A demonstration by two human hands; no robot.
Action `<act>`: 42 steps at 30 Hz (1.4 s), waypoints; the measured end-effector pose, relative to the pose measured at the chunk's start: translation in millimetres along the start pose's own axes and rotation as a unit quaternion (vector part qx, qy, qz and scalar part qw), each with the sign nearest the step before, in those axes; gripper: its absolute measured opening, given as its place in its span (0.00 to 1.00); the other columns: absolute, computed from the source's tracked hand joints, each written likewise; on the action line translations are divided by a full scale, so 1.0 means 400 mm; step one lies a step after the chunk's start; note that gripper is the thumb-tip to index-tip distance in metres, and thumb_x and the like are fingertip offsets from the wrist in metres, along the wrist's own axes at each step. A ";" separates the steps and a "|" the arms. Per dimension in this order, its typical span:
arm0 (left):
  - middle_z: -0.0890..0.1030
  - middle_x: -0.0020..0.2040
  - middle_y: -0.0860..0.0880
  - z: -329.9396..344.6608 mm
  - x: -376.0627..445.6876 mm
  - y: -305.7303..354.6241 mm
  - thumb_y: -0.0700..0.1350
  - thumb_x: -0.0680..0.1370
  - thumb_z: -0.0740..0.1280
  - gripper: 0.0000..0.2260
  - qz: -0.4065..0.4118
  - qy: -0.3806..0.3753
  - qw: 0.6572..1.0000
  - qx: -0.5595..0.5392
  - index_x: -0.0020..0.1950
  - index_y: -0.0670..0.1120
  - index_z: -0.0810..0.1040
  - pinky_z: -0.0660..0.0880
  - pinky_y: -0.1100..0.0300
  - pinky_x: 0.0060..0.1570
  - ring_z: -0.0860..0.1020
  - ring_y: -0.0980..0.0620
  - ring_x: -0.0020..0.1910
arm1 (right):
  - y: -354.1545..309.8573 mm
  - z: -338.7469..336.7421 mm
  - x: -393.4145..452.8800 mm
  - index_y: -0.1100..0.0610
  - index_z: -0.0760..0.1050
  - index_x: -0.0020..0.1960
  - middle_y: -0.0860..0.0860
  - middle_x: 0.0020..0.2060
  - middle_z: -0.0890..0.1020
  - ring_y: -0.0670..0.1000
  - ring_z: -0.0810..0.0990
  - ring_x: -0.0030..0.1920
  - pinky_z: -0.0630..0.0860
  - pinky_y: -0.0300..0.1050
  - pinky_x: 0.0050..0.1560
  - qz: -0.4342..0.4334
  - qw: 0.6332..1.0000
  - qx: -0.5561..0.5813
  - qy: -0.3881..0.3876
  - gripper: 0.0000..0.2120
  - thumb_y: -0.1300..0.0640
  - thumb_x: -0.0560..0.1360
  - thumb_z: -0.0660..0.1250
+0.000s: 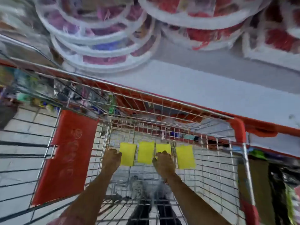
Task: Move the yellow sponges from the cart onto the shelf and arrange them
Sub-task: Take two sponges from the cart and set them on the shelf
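Several yellow sponges lie in a row on the bottom of the wire cart (203, 168). My left hand (112, 159) reaches down at the left edge of the leftmost sponge (128, 154), fingers curled against it. My right hand (163, 161) covers the lower part of the third sponge (164, 147), fingers bent over it. The second sponge (145, 152) lies between my hands and the rightmost sponge (185, 157) lies just right of my right hand. The image is blurred, so the grips are unclear. The grey shelf (211, 88) runs beyond the cart.
Stacks of round clear plastic containers (100, 34) with coloured contents stand at the back of the shelf. A red flap (66, 156) hangs on the cart's left side. A red cart corner (238, 129) touches the shelf edge. Packed goods fill lower shelves at right.
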State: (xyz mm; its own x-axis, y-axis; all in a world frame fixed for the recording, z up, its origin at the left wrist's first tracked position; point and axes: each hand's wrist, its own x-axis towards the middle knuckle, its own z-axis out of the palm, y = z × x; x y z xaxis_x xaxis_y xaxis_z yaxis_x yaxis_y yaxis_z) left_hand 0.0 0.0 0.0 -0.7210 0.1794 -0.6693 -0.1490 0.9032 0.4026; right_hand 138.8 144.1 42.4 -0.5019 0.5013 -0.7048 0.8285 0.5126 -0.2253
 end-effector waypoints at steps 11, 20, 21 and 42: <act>0.82 0.54 0.38 0.069 0.063 -0.037 0.48 0.68 0.76 0.18 -0.072 -0.003 0.993 -0.093 0.51 0.39 0.79 0.74 0.55 0.49 0.80 0.41 0.54 | -0.085 0.094 0.086 0.63 0.67 0.66 0.60 0.64 0.71 0.59 0.73 0.63 0.74 0.48 0.62 0.082 0.991 0.090 0.059 0.19 0.53 0.79 0.60; 0.81 0.53 0.31 0.006 0.036 -0.006 0.40 0.68 0.76 0.14 -0.078 -0.028 0.977 -0.197 0.34 0.46 0.70 0.71 0.50 0.61 0.79 0.37 0.57 | -0.071 0.027 0.060 0.57 0.70 0.45 0.59 0.39 0.80 0.55 0.76 0.37 0.73 0.47 0.37 0.108 0.920 0.368 0.078 0.11 0.58 0.72 0.72; 0.80 0.53 0.30 -0.011 0.024 0.008 0.36 0.68 0.76 0.14 -0.077 -0.034 0.971 -0.222 0.36 0.46 0.70 0.72 0.49 0.61 0.78 0.36 0.58 | -0.063 0.007 0.050 0.56 0.70 0.47 0.59 0.37 0.79 0.55 0.76 0.36 0.75 0.51 0.37 0.106 0.913 0.388 0.073 0.11 0.59 0.72 0.72; 0.85 0.46 0.46 -0.469 -0.368 0.478 0.44 0.71 0.74 0.09 0.137 -0.209 0.919 -0.304 0.49 0.43 0.80 0.78 0.61 0.38 0.83 0.51 0.43 | 0.092 -0.612 -0.366 0.64 0.80 0.56 0.54 0.44 0.88 0.49 0.87 0.42 0.82 0.36 0.36 -0.120 0.791 0.599 0.037 0.13 0.62 0.73 0.70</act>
State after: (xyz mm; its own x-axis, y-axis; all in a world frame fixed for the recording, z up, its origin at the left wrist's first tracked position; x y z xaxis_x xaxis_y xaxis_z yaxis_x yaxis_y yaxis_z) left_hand -49.1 73.2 292.6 -0.4839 0.6163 -0.6214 -0.4437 0.4392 0.7811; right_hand 181.9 260.2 301.9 -0.6570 0.5526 -0.5129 0.3247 -0.4066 -0.8540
